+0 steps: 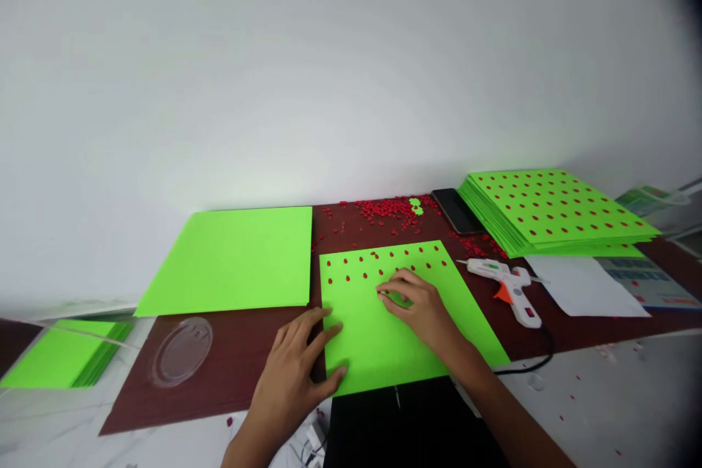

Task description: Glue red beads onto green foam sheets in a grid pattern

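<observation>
A bright green sheet (378, 351) lies before me at the table's front edge, with rows of small red pieces on its upper part. My left hand (299, 358) rests on the sheet's left edge, fingers spread. Over the middle of the sheet, my right hand (420, 307) pinches a tiny red piece (379, 293) between thumb and forefinger, just below the second row. The piece is too small to make out well. Part of the second row is hidden behind the right hand.
Loose red pieces (384, 210) lie along the wall beside a black phone (458, 210). At right are a stack of dotted green sheets (553, 208), a white glue gun (507, 285) with its cord, and white paper (586, 285). Plain green sheets (235, 259) and a clear lid (183, 352) are left.
</observation>
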### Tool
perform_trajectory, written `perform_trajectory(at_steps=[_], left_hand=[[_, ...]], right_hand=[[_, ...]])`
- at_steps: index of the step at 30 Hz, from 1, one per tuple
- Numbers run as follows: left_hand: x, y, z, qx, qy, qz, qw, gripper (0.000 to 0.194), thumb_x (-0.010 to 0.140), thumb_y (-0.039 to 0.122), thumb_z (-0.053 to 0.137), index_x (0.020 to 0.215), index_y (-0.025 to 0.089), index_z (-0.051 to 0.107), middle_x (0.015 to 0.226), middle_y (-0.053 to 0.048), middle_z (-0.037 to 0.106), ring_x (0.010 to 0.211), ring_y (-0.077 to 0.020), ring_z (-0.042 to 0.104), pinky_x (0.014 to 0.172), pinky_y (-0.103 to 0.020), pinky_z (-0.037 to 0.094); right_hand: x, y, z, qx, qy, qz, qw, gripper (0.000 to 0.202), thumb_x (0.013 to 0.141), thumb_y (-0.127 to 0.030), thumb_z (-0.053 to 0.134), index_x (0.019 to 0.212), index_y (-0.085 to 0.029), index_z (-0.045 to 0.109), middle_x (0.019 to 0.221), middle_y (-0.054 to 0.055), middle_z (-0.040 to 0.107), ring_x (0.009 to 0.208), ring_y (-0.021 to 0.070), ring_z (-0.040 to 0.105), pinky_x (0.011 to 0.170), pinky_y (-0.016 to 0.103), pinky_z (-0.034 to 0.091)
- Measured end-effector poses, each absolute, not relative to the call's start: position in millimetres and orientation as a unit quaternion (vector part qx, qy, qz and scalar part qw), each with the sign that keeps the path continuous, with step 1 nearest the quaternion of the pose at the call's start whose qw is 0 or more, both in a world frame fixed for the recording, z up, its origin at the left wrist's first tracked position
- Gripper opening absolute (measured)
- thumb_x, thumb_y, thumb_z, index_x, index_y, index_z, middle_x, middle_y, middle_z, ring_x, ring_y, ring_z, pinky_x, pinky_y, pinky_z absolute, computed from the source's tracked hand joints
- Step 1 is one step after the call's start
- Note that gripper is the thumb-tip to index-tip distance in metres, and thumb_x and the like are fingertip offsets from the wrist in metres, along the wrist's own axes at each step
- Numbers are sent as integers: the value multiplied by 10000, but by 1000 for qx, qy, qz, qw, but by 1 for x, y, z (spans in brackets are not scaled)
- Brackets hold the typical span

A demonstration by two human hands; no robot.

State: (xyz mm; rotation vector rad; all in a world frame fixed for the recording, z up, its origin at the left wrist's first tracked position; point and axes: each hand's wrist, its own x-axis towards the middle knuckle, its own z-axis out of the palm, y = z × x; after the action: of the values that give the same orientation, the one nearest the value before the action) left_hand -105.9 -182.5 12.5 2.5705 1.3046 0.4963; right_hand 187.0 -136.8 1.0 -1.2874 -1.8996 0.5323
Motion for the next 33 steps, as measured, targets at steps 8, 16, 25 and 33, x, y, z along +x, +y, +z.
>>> perform_trajectory(at_steps=[8,16,25,33], left_hand=[[-105,-182,14,872,443,175,109,516,892,299,771,1382,292,609,1511,-104,546,1363,-340,537,1066,-528,496],[-105,-182,13,871,444,177,110,526,888,305,777,1387,292,610,1514,-99,547,1362,-339,542,1071,-526,496],[-105,-183,11,871,447,172,111,528,900,314,768,1401,298,602,1517,-99,541,1366,-340,537,1069,-531,494],[-106,-182,9,871,448,169,108,540,897,316,773,1408,295,597,1517,-105,538,1368,-342,528,1070,-531,486]], right_hand=[[180,-121,-12,-497,-761,200,365,157,942,-153,723,1030,-260,797,1005,49,641,946,214,685,860,379,568],[178,-122,-17,-483,-781,150,366,146,956,-180,723,1057,-250,802,992,50,644,927,215,683,855,384,552],[177,-128,-11,-481,-785,111,375,200,971,-162,645,1052,-258,800,982,40,665,901,196,679,855,379,484],[172,-129,-8,-484,-809,53,329,157,892,-122,700,967,-234,780,947,30,680,858,196,658,828,380,413]])
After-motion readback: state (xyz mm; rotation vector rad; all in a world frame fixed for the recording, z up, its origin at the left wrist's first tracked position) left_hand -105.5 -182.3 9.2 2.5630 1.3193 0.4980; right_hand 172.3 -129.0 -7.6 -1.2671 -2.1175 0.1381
